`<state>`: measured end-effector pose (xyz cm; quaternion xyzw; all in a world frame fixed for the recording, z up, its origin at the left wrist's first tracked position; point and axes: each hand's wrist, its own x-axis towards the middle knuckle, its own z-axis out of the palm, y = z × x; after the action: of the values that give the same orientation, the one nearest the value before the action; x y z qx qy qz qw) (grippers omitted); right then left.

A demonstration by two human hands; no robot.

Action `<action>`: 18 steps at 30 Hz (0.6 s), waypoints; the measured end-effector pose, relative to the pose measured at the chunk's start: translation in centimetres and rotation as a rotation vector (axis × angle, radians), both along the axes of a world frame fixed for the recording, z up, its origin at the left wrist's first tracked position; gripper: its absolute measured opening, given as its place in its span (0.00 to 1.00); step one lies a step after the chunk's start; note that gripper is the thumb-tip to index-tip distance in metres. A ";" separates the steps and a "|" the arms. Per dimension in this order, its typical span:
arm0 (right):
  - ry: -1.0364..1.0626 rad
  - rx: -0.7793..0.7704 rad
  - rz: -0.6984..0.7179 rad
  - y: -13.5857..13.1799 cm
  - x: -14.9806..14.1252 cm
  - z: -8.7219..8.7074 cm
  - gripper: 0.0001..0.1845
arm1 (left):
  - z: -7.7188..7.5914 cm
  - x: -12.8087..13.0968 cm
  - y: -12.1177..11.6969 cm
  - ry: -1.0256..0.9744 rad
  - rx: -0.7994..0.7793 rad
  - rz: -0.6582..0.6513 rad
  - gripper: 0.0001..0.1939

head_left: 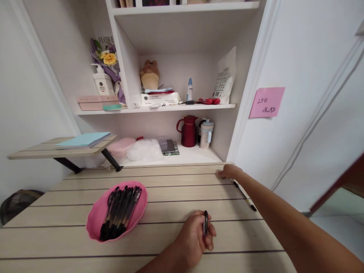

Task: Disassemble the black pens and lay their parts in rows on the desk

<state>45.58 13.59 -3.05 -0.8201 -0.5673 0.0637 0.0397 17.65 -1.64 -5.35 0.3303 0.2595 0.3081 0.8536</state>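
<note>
My left hand (196,237) is closed around a black pen (205,223), held upright above the middle of the wooden tabletop. To its left, a pink scalloped bowl (91,223) holds several black pens (121,212), lying side by side. My right hand (231,172) reaches to the far right corner of the table with its fingers bent down and together; a small dark bit shows beneath them, too hidden to name. Close by that hand, another pen (245,196) lies along the right edge, its black end toward me.
A small raised shelf (36,151) on black legs bears blue paper (85,139) at left. Behind the table, white shelving (159,109) holds a red jug (189,132), a tumbler (206,134) and a plush toy (150,75). A pink note (267,102) is stuck on the right wall.
</note>
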 end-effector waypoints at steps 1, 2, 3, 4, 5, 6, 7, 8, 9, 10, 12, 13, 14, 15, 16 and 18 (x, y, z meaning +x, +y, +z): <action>0.003 -0.008 0.001 0.0 -0.1 0.1 0.19 | 0.0 0.0 0.0 0.003 -0.003 0.000 0.10; 0.006 -0.019 0.005 -0.1 -0.2 0.3 0.20 | 0.1 0.0 0.0 0.007 -0.007 0.000 0.10; 0.009 -0.030 0.009 -0.2 -0.3 0.4 0.21 | 0.1 0.0 0.0 0.010 -0.011 0.000 0.10; 0.012 -0.035 0.009 -0.3 -0.4 0.6 0.22 | 0.2 0.0 -0.1 0.011 -0.014 0.002 0.09; 0.015 -0.038 0.008 -0.4 -0.6 0.8 0.22 | 0.3 0.0 -0.1 0.010 -0.016 0.006 0.09; 0.020 -0.039 0.008 -0.5 -0.8 0.9 0.22 | 0.3 0.0 -0.1 0.008 -0.017 0.009 0.10; 0.026 -0.040 0.008 -0.7 -1.0 1.1 0.22 | 0.3 0.0 -0.2 0.005 -0.018 0.013 0.10; 0.033 -0.040 0.008 -0.8 -1.2 1.3 0.21 | 0.3 0.0 -0.2 0.001 -0.020 0.016 0.10; 0.039 -0.039 0.005 -1.0 -1.4 1.6 0.21 | 0.3 0.0 -0.2 -0.002 -0.022 0.018 0.10; 0.046 -0.034 0.000 -1.2 -1.7 1.9 0.20 | 0.3 0.0 -0.2 -0.005 -0.025 0.019 0.10; 0.062 -0.012 -0.012 -1.5 -2.5 2.7 0.20 | 0.2 0.0 -0.2 -0.016 -0.031 0.019 0.10; 0.073 0.007 -0.014 -1.8 -3.0 3.2 0.21 | 0.1 0.0 -0.1 -0.026 -0.032 0.021 0.10; 0.089 0.028 -0.009 -2.3 -3.7 3.6 0.22 | 0.1 0.0 -0.1 -0.040 -0.032 0.025 0.10; 0.113 0.046 0.005 -2.9 -4.6 4.0 0.22 | 0.0 0.0 -0.1 -0.058 -0.032 0.034 0.10; 0.146 0.061 0.030 -3.8 -5.6 4.3 0.22 | 0.0 0.0 0.0 -0.081 -0.033 0.053 0.10; 0.249 0.056 0.114 -6.2 -8.0 4.4 0.23 | 0.1 -0.1 0.1 -0.140 -0.034 0.120 0.11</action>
<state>37.54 7.42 1.38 -0.7709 -0.6052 0.1511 0.1290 17.56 -1.55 -5.25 0.2773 0.2237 0.3766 0.8551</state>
